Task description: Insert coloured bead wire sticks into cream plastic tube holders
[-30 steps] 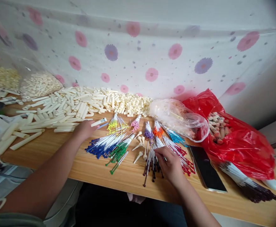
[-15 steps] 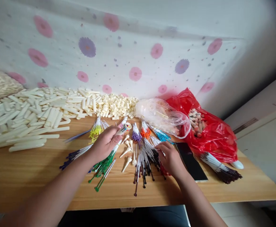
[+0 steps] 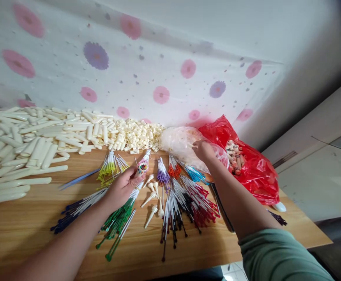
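My left hand (image 3: 125,186) is closed round a short white pen barrel (image 3: 142,170), its open end facing me with coloured tips inside. My right hand (image 3: 204,151) is over the clear plastic bag (image 3: 177,142), fingers pinched at its top; what they hold, if anything, is too small to make out. Between my arms lie fanned bundles of pen refills: green (image 3: 119,216), dark blue (image 3: 71,214), black (image 3: 174,218), red (image 3: 202,207), purple (image 3: 163,177), orange (image 3: 174,170), light blue (image 3: 196,174) and yellow (image 3: 107,171). Several cream pointed pen parts (image 3: 151,216) lie among them.
Long cream tubes (image 3: 38,152) are heaped at the left, beside a pile of small slotted cream pieces (image 3: 138,132). A red plastic bag (image 3: 258,168) with small printed parts (image 3: 237,156) stands at the right. Blue tweezers (image 3: 79,179) lie left; a dark phone (image 3: 221,207) is partly under my right forearm.
My right hand has moved up and away from the red refills to the clear bag. The left hand keeps its hold on the pen barrel. The camera view has shifted to the right.
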`<state>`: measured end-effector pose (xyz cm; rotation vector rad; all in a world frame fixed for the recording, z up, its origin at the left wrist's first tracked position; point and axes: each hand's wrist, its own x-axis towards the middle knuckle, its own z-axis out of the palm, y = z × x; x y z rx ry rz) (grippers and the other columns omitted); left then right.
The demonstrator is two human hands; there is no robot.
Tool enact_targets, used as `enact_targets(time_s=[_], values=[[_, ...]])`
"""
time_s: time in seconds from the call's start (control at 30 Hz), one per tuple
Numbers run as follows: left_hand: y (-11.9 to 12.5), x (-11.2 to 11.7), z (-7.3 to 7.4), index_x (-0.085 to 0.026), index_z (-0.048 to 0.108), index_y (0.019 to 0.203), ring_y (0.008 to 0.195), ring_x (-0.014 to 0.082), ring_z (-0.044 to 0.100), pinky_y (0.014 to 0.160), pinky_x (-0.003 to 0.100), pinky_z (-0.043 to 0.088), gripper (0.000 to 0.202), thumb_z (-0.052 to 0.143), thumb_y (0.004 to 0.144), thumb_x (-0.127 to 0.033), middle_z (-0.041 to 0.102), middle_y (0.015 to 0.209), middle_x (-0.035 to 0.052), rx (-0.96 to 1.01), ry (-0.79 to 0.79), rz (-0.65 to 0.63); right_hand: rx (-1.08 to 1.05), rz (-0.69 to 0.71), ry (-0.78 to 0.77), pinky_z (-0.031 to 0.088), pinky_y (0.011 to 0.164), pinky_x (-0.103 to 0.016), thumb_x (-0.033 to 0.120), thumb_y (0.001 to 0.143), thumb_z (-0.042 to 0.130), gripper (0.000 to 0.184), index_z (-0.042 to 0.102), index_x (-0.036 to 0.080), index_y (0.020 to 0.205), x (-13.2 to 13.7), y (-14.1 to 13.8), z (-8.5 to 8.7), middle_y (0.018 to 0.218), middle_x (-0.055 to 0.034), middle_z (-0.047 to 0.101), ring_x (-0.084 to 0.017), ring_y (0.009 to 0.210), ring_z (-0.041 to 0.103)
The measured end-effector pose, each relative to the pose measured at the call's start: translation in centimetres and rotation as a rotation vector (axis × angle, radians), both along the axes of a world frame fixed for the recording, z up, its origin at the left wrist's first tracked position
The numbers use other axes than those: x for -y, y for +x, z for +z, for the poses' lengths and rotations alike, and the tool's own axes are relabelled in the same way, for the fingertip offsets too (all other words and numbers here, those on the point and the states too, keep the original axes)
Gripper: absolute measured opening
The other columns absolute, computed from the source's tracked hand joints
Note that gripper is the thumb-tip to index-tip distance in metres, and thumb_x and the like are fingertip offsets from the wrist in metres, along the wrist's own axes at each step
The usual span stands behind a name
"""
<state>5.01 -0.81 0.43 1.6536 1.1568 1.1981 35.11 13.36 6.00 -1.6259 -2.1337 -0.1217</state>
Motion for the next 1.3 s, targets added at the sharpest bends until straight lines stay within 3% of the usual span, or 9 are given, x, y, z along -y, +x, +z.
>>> enact_targets(time_s=[0.1, 0.23, 0.3, 0.37, 0.53, 0.7, 0.83, 1.0, 1.3], values=[[-0.1, -0.2, 0.5, -0.018, 0.058, 0.094, 0.090, 0.0211, 0.062, 0.083, 0.033, 0.049, 0.030, 0.054, 0.082, -0.045, 0.067, 0.092, 0.0053, 0.039, 0.012, 0.045, -0.001, 0.161, -0.009, 0.042, 0.079, -0.030, 0.014, 0.084, 0.046, 0.023, 0.066, 0.008, 0.094, 1.9, -2.8, -0.2, 0.096, -0.0154, 0.065, -0.020, 0.089, 0.058], [0.0, -0.2, 0.8, -0.017, 0.059, 0.090, 0.090, 0.0209, 0.062, 0.083, 0.033, 0.048, 0.025, 0.052, 0.083, -0.041, 0.067, 0.094, 0.0060, -0.001, 0.034, 0.085, 0.065, 0.591, -0.188, 0.044, 0.074, -0.021, 0.015, 0.078, 0.059, 0.010, 0.067, 0.020, 0.081, 6.5, -7.3, -1.6, 0.082, -0.0006, 0.065, -0.012, 0.078, 0.059], [0.1, -0.1, 0.7, -0.017, 0.059, 0.092, 0.091, 0.0207, 0.062, 0.085, 0.034, 0.047, 0.023, 0.051, 0.084, -0.037, 0.067, 0.095, 0.0058, -0.029, 0.051, 0.093, 0.103, 0.843, -0.262, 0.045, 0.074, -0.022, 0.014, 0.078, 0.059, 0.012, 0.067, 0.021, 0.084, 8.6, -9.1, -2.7, 0.085, -0.0010, 0.065, -0.012, 0.081, 0.058], [0.1, -0.1, 0.5, -0.017, 0.059, 0.093, 0.090, 0.0204, 0.062, 0.084, 0.033, 0.046, 0.021, 0.051, 0.085, -0.035, 0.067, 0.094, 0.0056, -0.051, 0.062, 0.095, 0.162, 0.942, -0.283, 0.045, 0.075, -0.025, 0.017, 0.078, 0.061, 0.011, 0.066, 0.020, 0.087, 10.1, -10.4, -3.7, 0.089, -0.0034, 0.064, -0.015, 0.084, 0.057], [0.2, 0.0, 0.5, -0.016, 0.059, 0.092, 0.085, 0.0184, 0.061, 0.082, 0.032, 0.047, 0.017, 0.051, 0.084, -0.029, 0.065, 0.090, 0.0053, -0.073, 0.112, 0.084, 0.246, 0.820, -0.209, 0.046, 0.079, -0.032, 0.016, 0.075, 0.063, 0.005, 0.064, 0.016, 0.080, 11.5, -11.0, -4.6, 0.092, -0.0094, 0.063, -0.022, 0.092, 0.054], [0.3, 0.1, 0.3, -0.018, 0.059, 0.091, 0.088, 0.0170, 0.061, 0.082, 0.031, 0.047, 0.012, 0.051, 0.085, -0.025, 0.065, 0.092, 0.0043, -0.119, 0.213, 0.076, -0.469, 0.799, -0.178, 0.048, 0.072, -0.028, 0.018, 0.086, 0.054, 0.019, 0.061, 0.018, 0.104, 12.2, -8.5, -3.1, 0.090, -0.0054, 0.064, -0.015, 0.081, 0.059], [0.4, 0.1, -0.3, -0.019, 0.059, 0.094, 0.090, 0.0174, 0.061, 0.083, 0.033, 0.047, 0.012, 0.052, 0.085, -0.022, 0.065, 0.094, 0.0045, -0.181, 0.277, 0.044, -0.877, 0.747, 0.029, 0.047, 0.071, -0.031, 0.018, 0.088, 0.051, 0.028, 0.061, 0.026, 0.112, 13.9, -7.0, -2.0, 0.091, -0.0032, 0.059, -0.015, 0.083, 0.057], [0.6, 0.1, -0.8, -0.020, 0.060, 0.100, 0.095, 0.0187, 0.060, 0.085, 0.034, 0.046, 0.016, 0.051, 0.087, -0.021, 0.064, 0.099, 0.0068, -0.255, 0.348, -0.038, -0.787, 0.759, 0.275, 0.046, 0.068, -0.031, 0.010, 0.076, 0.065, 0.033, 0.063, 0.022, 0.107, 15.7, -7.4, -1.0, 0.086, -0.0028, 0.062, -0.015, 0.078, 0.057], [0.6, 0.1, -0.5, -0.020, 0.057, 0.105, 0.097, 0.0171, 0.058, 0.085, 0.032, 0.045, 0.020, 0.047, 0.089, -0.016, 0.062, 0.100, 0.0053, -0.331, 0.429, -0.114, -0.594, 0.816, 0.370, 0.050, 0.066, -0.025, 0.013, 0.076, 0.068, 0.024, 0.062, 0.010, 0.099, 16.3, -8.0, -0.5, 0.082, -0.0079, 0.064, -0.013, 0.074, 0.059]])
